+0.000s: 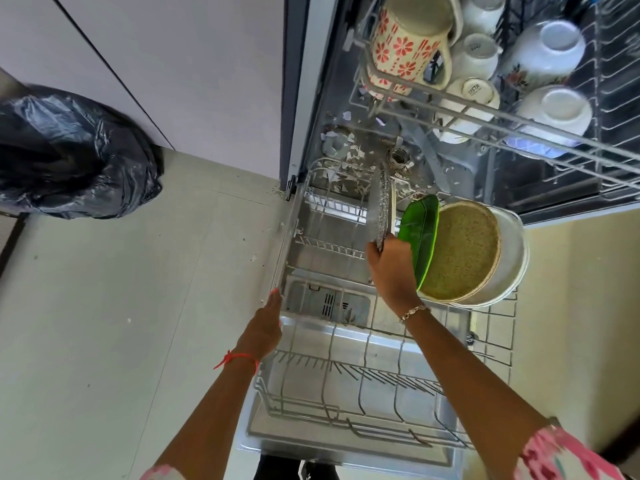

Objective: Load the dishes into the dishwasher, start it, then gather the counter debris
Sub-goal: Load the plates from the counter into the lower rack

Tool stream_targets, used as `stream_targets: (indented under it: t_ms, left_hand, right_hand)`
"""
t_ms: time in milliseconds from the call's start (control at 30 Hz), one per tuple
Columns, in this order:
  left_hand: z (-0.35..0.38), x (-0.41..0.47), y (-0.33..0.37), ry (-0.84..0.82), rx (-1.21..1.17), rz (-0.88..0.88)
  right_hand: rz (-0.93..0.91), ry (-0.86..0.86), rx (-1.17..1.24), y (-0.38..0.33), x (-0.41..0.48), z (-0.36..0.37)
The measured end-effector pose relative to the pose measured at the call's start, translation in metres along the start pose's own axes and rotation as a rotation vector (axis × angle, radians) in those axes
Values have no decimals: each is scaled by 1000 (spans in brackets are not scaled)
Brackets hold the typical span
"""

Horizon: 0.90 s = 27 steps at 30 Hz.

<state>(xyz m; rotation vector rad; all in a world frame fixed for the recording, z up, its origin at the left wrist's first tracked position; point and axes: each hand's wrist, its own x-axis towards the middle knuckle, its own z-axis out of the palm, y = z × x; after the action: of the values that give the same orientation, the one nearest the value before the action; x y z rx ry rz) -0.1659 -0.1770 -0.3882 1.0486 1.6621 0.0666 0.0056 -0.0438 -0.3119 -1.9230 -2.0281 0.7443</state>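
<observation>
The dishwasher stands open with its lower rack (349, 393) pulled out over the door. My right hand (393, 268) grips the lower edge of a clear glass plate (380, 209), held on edge among the rack's tines. Right beside it stand a green leaf-shaped plate (420, 233), a speckled olive plate (462, 251) and a white plate (512, 258), all upright in the rack. My left hand (268, 322) rests with straight fingers on the rack's left rim. The upper rack (485, 112) holds a red-flowered mug (405, 46), upturned white cups and bowls.
Torn paper scraps and debris litter the dishwasher floor (349, 157) behind the lower rack. A black bin bag (69, 154) sits on the tiled floor at the left, against pale cabinet fronts (194, 64). The detergent compartment (329, 303) shows on the open door.
</observation>
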Motion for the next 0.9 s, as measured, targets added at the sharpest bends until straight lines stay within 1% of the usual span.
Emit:
stream_targets:
  t_ms: [67,200,333,533,667,733,900]
  left_hand:
    - [2,1,-1,21,3,15]
    - [5,2,-5,35,-28,28]
    - [6,3,-8,40,-42,48]
    - [9,2,-7,81,-88,4]
    - [12,3,-8,89,-47,28]
    - [12,3,-9,93,-63,23]
    - [15,6,-13,95,-19,37]
  right_hand:
    - [-4,1,-21,-4,5,2]
    - [17,57,-14,-8,8,4]
    - [36,65,-40,-4,10,-3]
    - [22,-1,-61,11,13,-1]
    - [27,6,-42,16,15,3]
    - [39,-9,-57,17,17,7]
    - [84,-45,-69,20,16,23]
